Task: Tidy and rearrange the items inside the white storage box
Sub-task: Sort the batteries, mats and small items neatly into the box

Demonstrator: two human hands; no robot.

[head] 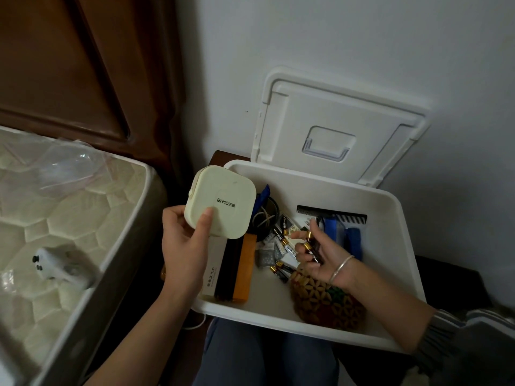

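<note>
The white storage box [390, 263] sits on my lap with its lid [340, 126] propped open against the wall. My left hand [184, 246] grips a cream square case [223, 201] marked ERMO above the box's left edge. Over the box's middle, my right hand [320, 254] holds several black and gold batteries [309, 243] in its curled fingers. More batteries [280, 270] lie loose on the box floor. Inside too are a black comb [331, 214], a blue strap [352, 238], a flat orange and black box [237, 268], a dark round container [267, 213] and a woven patterned pouch [326, 302].
A mattress [64, 218] wrapped in plastic lies to the left, with a small white device [61, 266] on it. A dark wooden headboard [69, 65] stands behind it. The white wall [362, 37] backs the box. My knees [264, 355] are under the box.
</note>
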